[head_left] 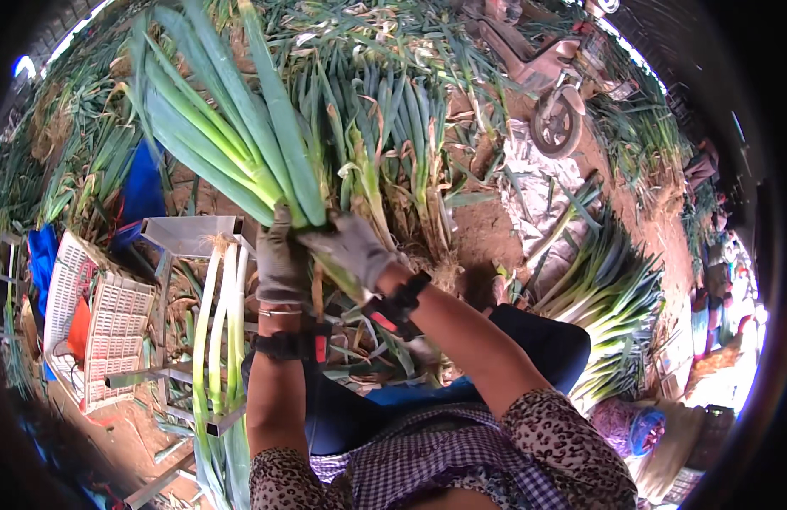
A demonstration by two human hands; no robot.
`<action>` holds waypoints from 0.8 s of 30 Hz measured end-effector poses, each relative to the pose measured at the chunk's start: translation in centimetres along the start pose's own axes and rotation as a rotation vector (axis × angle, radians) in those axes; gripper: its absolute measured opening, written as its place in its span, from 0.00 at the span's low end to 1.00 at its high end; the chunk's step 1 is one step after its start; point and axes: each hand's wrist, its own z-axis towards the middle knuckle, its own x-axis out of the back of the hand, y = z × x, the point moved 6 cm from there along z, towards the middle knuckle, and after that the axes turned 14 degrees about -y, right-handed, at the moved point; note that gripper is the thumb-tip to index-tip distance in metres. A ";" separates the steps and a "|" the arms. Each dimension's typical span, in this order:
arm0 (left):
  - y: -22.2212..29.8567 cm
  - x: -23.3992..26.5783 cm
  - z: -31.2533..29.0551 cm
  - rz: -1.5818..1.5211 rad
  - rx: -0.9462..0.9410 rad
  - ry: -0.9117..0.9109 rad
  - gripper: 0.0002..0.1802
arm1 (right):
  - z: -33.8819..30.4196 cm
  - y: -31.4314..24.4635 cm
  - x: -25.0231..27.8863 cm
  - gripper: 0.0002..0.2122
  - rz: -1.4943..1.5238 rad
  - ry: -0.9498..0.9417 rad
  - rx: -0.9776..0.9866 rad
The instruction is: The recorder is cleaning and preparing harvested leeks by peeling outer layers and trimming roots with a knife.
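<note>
A large green onion [261, 153] slants across in front of me, its broad leaves fanned out to the upper left. My left hand [280, 259], in a grey work glove, is closed around it where the leaves meet the stalk. Close beside it, my right hand [352, 248], gloved too, grips the same onion, and part of the stalk shows below that hand. Left of my left hand, several green onions with white shafts [213, 319] and roots lie across a metal stand [193, 236], leaves hanging toward me.
Untrimmed green onions [393, 136] stand bunched ahead. A pile of cleaner ones [602, 310] lies to the right. A white plastic crate [113, 331] sits at left. Farther off at right is a scooter's wheel [556, 121]. Leaf scraps litter the soil.
</note>
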 end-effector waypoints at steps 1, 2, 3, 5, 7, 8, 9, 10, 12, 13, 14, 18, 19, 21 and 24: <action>1.0 1.1 -0.1 0.080 0.018 0.012 0.23 | 1.2 0.8 -0.5 0.23 0.141 -0.039 0.054; 2.2 2.2 -0.2 0.158 0.038 0.022 0.22 | 2.2 1.6 -0.9 0.22 0.285 -0.076 0.104; 3.0 3.1 -0.3 0.234 0.059 0.030 0.21 | 2.0 2.2 -1.0 0.20 -0.007 -0.054 0.161; 3.6 3.6 -0.7 0.239 0.016 0.077 0.20 | 2.5 2.7 -1.6 0.17 -0.489 -0.050 0.276; 3.2 4.4 -0.7 0.265 -0.002 0.063 0.25 | 2.5 3.5 0.2 0.15 -0.587 0.071 0.273; 3.7 5.2 -0.9 0.369 0.039 0.070 0.22 | 2.0 4.2 0.7 0.14 -0.514 0.110 0.222; 4.0 5.7 -1.6 0.372 0.032 0.069 0.22 | 1.3 4.8 1.3 0.14 -0.438 0.157 0.174; 4.6 4.4 -2.2 0.374 0.024 0.068 0.22 | -0.5 5.8 2.5 0.14 -0.252 0.194 0.078; 4.3 1.3 -0.5 0.281 0.060 -0.083 0.25 | -4.8 10.3 12.4 0.18 -0.366 0.337 -0.269; 5.3 1.7 -0.8 0.238 0.037 -0.110 0.26 | -8.1 12.4 14.1 0.19 -0.876 0.162 -0.595; 5.7 1.3 -0.9 0.182 0.013 -0.144 0.27 | -9.7 12.3 14.6 0.19 -1.114 0.099 -0.741; 5.6 0.9 -1.2 0.086 -0.001 -0.132 0.29 | -12.3 6.8 9.0 0.21 -1.141 0.047 -0.485; 4.7 0.1 -0.9 -0.042 -0.008 -0.166 0.28 | -10.7 4.1 6.9 0.21 -1.013 -0.001 -0.125; 4.1 -0.5 -0.3 -0.178 -0.051 -0.240 0.27 | -8.0 1.2 1.8 0.17 -0.728 -0.143 0.161; 4.8 -2.7 -0.2 -0.146 -0.111 -0.237 0.26 | -6.4 -1.2 -2.2 0.14 -0.743 -0.105 0.147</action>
